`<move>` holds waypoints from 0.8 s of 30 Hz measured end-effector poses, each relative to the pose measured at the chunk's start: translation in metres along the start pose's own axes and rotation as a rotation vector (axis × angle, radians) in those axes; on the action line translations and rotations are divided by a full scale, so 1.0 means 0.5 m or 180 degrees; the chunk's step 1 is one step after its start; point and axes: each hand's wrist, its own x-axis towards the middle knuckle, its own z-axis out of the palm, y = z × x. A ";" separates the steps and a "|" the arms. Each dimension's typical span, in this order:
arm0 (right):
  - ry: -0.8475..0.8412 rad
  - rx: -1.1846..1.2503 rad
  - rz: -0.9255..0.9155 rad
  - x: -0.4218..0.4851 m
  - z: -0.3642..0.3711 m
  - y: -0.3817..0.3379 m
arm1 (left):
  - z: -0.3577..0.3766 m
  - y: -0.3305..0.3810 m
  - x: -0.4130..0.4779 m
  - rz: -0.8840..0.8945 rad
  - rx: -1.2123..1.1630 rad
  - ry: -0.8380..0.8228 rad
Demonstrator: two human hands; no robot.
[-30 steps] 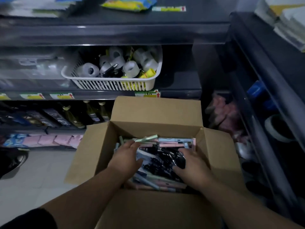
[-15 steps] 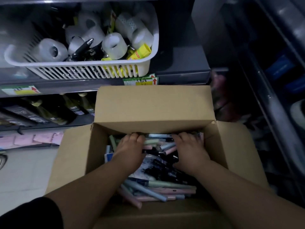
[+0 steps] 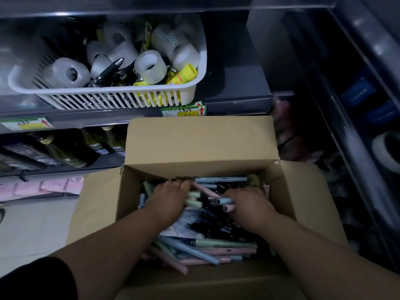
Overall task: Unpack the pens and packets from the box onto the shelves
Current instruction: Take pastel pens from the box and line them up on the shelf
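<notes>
An open cardboard box (image 3: 201,144) stands in front of me, its flaps spread. Inside lie several pastel pens (image 3: 216,247) in pink, blue and green, and a clear packet of black pens (image 3: 207,224). Both my hands are deep in the box at its far side. My left hand (image 3: 167,199) curls around a bunch of green pens (image 3: 193,199). My right hand (image 3: 249,204) grips a bunch of blue and pink pens (image 3: 226,203). The two bunches meet between my hands.
On the dark shelf (image 3: 238,100) above the box sits a white slatted basket (image 3: 112,98) with tape rolls, pens and yellow tubes. Bottles (image 3: 65,152) lie on the lower left shelf. More shelving (image 3: 357,105) runs along the right. Pale floor tiles (image 3: 32,224) show at left.
The view has dropped closer to the box. My hands moved from the packet in the middle to the far side of the box and closed on bunches of pens.
</notes>
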 end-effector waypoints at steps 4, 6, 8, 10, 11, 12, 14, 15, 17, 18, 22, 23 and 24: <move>0.0069 0.0507 0.0104 -0.018 -0.029 -0.005 | -0.033 0.004 -0.002 0.0058 -0.0180 0.0213; 0.0105 0.0717 0.0187 -0.029 -0.043 -0.009 | -0.051 0.009 -0.007 0.0178 -0.0311 0.0317; 0.0175 0.0982 0.0224 -0.040 -0.059 -0.014 | -0.067 0.015 -0.015 0.0299 -0.0398 0.0467; 0.0246 0.1187 0.0199 -0.053 -0.073 -0.018 | -0.083 0.021 -0.026 0.0384 -0.0636 0.0640; 0.0291 0.1303 0.0201 -0.063 -0.081 -0.020 | -0.094 0.027 -0.032 0.0449 -0.0782 0.0761; 0.0320 0.1451 0.0203 -0.071 -0.087 -0.021 | -0.102 0.032 -0.038 0.0497 -0.0929 0.0876; 0.0393 0.1856 0.0261 -0.090 -0.098 -0.024 | -0.120 0.046 -0.047 0.0519 -0.1207 0.1076; 0.0446 0.2079 0.0307 -0.101 -0.104 -0.026 | -0.130 0.054 -0.051 0.0485 -0.1336 0.1171; 0.0552 0.2534 0.0402 -0.125 -0.114 -0.031 | -0.152 0.073 -0.056 0.0334 -0.1678 0.1337; 0.0614 0.2784 0.0463 -0.138 -0.119 -0.034 | -0.162 0.084 -0.056 0.0237 -0.1877 0.1386; 0.1080 0.3430 0.0841 -0.202 -0.139 -0.039 | -0.197 0.140 -0.056 -0.0083 -0.2417 0.1427; 0.1229 0.3434 0.0937 -0.219 -0.143 -0.038 | -0.205 0.157 -0.059 -0.0128 -0.2530 0.1350; 0.1379 0.3480 0.1027 -0.238 -0.147 -0.037 | -0.211 0.175 -0.063 -0.0127 -0.2665 0.1254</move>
